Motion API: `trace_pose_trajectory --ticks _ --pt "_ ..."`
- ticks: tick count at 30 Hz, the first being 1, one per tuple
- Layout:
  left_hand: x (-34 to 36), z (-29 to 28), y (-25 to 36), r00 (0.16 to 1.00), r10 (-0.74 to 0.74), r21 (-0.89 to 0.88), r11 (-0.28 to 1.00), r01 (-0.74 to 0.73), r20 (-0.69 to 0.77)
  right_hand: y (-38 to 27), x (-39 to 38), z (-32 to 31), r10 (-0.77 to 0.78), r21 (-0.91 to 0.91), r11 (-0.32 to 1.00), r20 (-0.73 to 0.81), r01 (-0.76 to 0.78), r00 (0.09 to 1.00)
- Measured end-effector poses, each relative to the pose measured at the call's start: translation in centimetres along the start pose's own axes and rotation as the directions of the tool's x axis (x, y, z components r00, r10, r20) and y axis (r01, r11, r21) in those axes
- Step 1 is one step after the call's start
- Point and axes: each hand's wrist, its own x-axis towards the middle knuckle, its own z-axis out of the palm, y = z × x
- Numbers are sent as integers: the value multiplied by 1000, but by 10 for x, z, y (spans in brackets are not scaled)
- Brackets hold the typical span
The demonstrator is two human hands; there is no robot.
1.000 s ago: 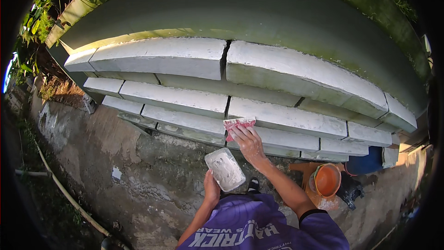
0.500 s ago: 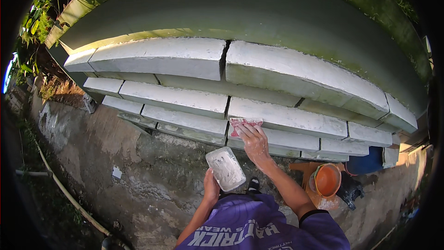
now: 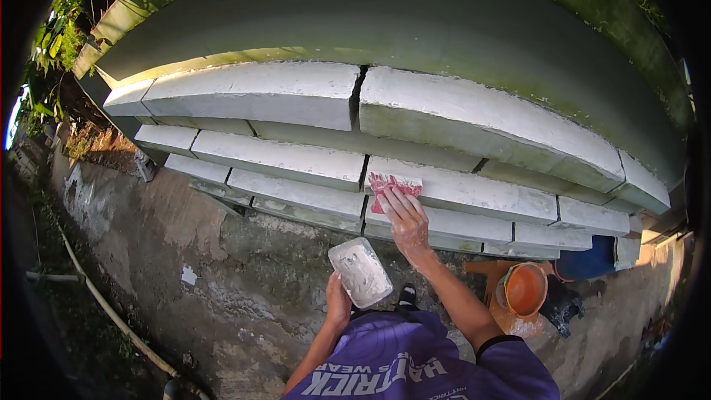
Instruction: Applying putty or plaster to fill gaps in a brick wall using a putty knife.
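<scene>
My left hand (image 3: 338, 301) is closed on the side of a shallow rectangular plastic tub (image 3: 361, 272), which holds thick whitish paste. Out in front, my right hand (image 3: 406, 218) grips a flat red scraper (image 3: 400, 191) smeared with white, its kind partly hidden by my fingers. The scraper lies against the white-coated concrete ledge (image 3: 474, 194), just right of a dark vertical gap. White residue covers the fingers of this hand.
More white-coated ledges (image 3: 252, 92) rise in tiers toward a dark grey wall (image 3: 415, 15). An orange bucket (image 3: 523, 289) stands at right near a blue container (image 3: 585, 263). A long pipe (image 3: 111, 311) runs along the left ground.
My right hand and the scraper have moved slightly up and away from me along the ledge face. The left hand holds the tub almost where it was.
</scene>
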Motion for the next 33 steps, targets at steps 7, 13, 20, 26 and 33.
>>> trace_pose_trajectory --ticks 7,13,20,26,33 --pt "0 3 -2 1000 -22 7 1000 22 3 9 -1 31 100 -102 991 164 -84 981" --pt "4 -10 -10 1000 -3 46 999 2 19 -28 -16 -3 -55 104 994 155 39 986" --pt "-4 10 -4 998 -58 27 998 57 38 12 20 22 92 12 996 84 -93 992" --pt "4 -1 -14 997 -50 45 998 47 51 -1 -23 -4 56 207 974 175 -92 983" --pt "8 6 -22 989 -123 65 991 118 86 54 -22 -32 221 15 975 74 -223 972"
